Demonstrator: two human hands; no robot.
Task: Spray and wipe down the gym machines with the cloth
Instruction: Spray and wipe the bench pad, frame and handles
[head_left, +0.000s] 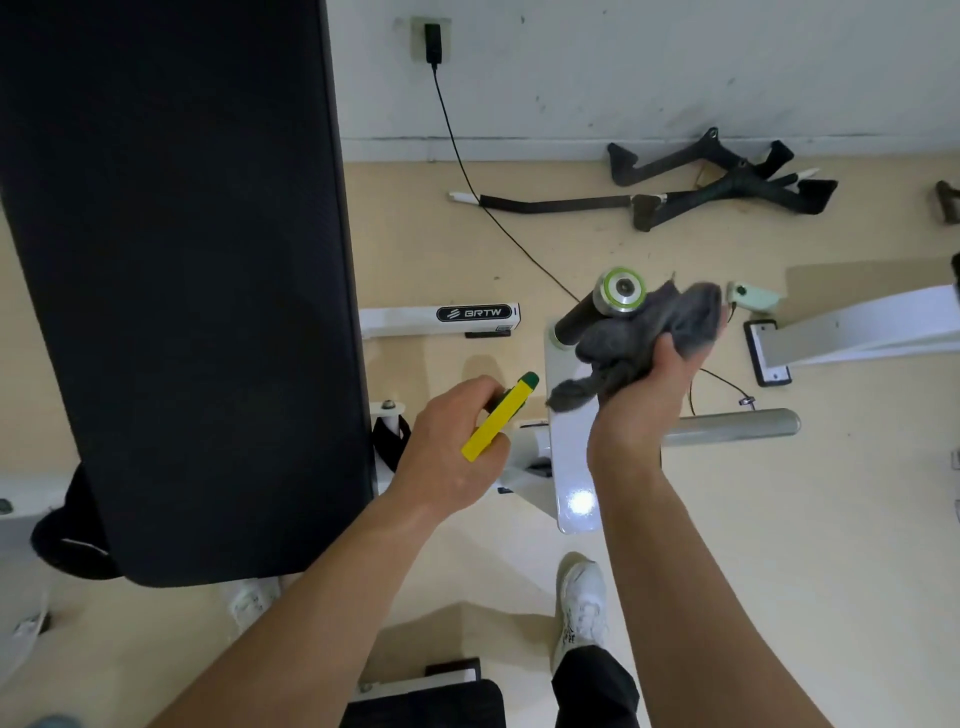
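Observation:
My right hand (647, 395) grips a bunched grey cloth (654, 332) beside the black machine handle (582, 314), which ends in a green and silver cap (622, 291). The cloth touches the handle's right side. My left hand (449, 447) holds a yellow spray bottle with a green top (501, 415), pointed up and to the right toward the white machine arm (569, 457). A large black back pad (182, 260) fills the left of the view.
A silver weight peg (737, 423) sticks out to the right below the cloth. A black power cord (467, 176) runs from the wall socket across the floor. Black cable attachments (722, 182) lie by the wall. My white shoe (579, 603) stands on the beige floor.

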